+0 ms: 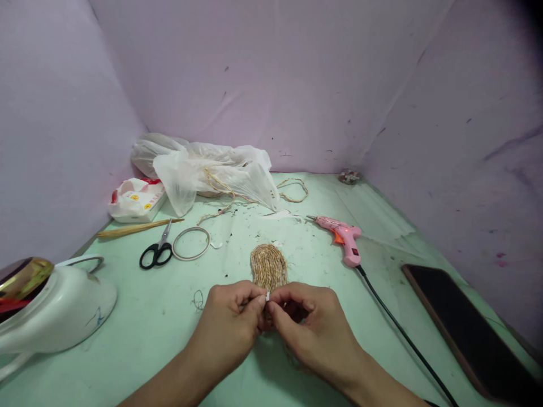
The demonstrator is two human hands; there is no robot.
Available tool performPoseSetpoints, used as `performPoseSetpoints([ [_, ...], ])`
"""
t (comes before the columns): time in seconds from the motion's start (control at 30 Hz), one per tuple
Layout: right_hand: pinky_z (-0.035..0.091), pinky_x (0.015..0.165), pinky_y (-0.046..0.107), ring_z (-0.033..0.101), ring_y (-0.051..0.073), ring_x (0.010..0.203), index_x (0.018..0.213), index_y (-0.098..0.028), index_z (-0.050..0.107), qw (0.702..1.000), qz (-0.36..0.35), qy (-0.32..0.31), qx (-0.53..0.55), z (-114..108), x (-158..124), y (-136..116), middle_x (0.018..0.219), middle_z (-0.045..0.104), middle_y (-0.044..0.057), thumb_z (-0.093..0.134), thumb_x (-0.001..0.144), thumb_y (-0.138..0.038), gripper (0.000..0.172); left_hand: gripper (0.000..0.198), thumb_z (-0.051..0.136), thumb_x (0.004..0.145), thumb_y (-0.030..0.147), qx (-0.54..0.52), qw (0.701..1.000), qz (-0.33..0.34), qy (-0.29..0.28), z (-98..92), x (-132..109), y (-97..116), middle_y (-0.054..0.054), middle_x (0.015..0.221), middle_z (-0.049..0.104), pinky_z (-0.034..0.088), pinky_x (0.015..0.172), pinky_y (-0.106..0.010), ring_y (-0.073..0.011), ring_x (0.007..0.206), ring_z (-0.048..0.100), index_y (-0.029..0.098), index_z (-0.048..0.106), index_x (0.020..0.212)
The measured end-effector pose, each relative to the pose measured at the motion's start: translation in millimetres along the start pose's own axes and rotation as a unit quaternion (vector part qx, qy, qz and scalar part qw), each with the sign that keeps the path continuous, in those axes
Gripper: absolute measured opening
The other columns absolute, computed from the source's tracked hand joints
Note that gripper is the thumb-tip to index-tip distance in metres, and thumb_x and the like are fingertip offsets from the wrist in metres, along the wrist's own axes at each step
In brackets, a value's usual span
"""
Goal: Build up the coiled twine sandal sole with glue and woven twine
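A long oval piece of coiled straw cord [268, 264] extends from my fingers over the green tabletop. My left hand [233, 315] is closed in a pinch at the near end of this piece. From the other side my right hand [314, 321] also pinches there, fingertips meeting those of the left. Between the fingertips shows a small white bit [267, 295], too small to name. The near end of the coiled piece is mostly hidden by my fingers, and a loose strand hangs below my right hand.
A pink glue gun [348, 237] with black cable lies right, beside a dark phone [462, 328]. Black-handled scissors [158, 251], a metal ring [173, 243] and a straw bundle [136, 228] lie left. Behind are a plastic bag [220, 164] and tissue pack [138, 200]. A white visor-like object [80, 311] sits front left.
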State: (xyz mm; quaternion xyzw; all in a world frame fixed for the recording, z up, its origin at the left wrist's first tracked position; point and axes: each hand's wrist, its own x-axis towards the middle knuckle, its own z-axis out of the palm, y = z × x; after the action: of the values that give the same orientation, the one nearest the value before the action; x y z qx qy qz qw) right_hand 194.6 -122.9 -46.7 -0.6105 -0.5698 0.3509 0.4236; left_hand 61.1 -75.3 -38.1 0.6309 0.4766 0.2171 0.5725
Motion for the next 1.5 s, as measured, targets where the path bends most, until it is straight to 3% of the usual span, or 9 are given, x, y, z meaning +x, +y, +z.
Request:
performPoseSetpoints([
  [0.27, 0.043, 0.045, 0.019, 0.055, 0.010, 0.048, 0.062, -0.017, 0.064, 0.999, 0.046, 0.011, 0.017, 2.0, -0.2, 0.4, 0.055, 0.064, 0.000, 0.054, 0.071, -0.019, 0.014, 0.017, 0.050, 0.071, 0.025, 0.031, 0.999, 0.010, 0.005, 1.3, -1.9, -0.2, 0.000, 0.053, 0.055, 0.039, 0.052, -0.023, -0.0115, 0.052, 0.048, 0.014, 0.061, 0.064],
  [0.5, 0.040, 0.042, 0.017, 0.052, 0.009, 0.045, 0.058, -0.016, 0.061, 0.998, 0.061, 0.004, 0.021, -0.3, -0.6, -1.9, 0.051, 0.062, 0.000, 0.054, 0.070, -0.019, 0.015, 0.027, 0.044, 0.078, 0.027, 0.067, 0.994, 0.072, -0.058, -4.3, -2.6, -0.5, 0.002, 0.052, 0.046, 0.034, 0.051, -0.023, -0.0101, 0.052, 0.042, 0.015, 0.057, 0.058],
  [0.83, 0.044, 0.045, 0.018, 0.057, 0.010, 0.047, 0.064, -0.016, 0.064, 0.999, 0.032, -0.013, 0.032, -1.7, -0.5, -6.1, 0.055, 0.066, 0.001, 0.053, 0.072, -0.020, 0.014, 0.023, 0.050, 0.074, 0.025, 0.021, 0.999, 0.006, -0.047, -5.9, -0.6, 6.4, 0.000, 0.051, 0.052, 0.037, 0.050, -0.023, -0.0106, 0.050, 0.046, 0.013, 0.059, 0.056],
  [1.27, 0.039, 0.045, 0.019, 0.050, 0.009, 0.047, 0.062, -0.016, 0.057, 0.998, 0.053, -0.030, 0.029, 1.2, 2.1, -1.6, 0.054, 0.060, 0.000, 0.050, 0.072, -0.019, 0.012, 0.026, 0.041, 0.076, 0.021, 0.085, 0.994, 0.042, -0.052, -2.7, -0.7, 3.1, 0.003, 0.050, 0.044, 0.030, 0.048, -0.022, -0.0092, 0.049, 0.039, 0.014, 0.057, 0.057],
  [1.5, 0.045, 0.048, 0.019, 0.058, 0.010, 0.051, 0.065, -0.016, 0.061, 0.998, 0.039, -0.025, 0.041, 0.9, 0.4, -0.7, 0.057, 0.065, 0.001, 0.051, 0.073, -0.018, 0.013, 0.023, 0.041, 0.076, 0.018, 0.080, 0.994, 0.044, -0.055, -4.3, -0.3, -1.5, 0.003, 0.051, 0.047, 0.034, 0.049, -0.022, -0.0094, 0.050, 0.043, 0.014, 0.059, 0.061],
])
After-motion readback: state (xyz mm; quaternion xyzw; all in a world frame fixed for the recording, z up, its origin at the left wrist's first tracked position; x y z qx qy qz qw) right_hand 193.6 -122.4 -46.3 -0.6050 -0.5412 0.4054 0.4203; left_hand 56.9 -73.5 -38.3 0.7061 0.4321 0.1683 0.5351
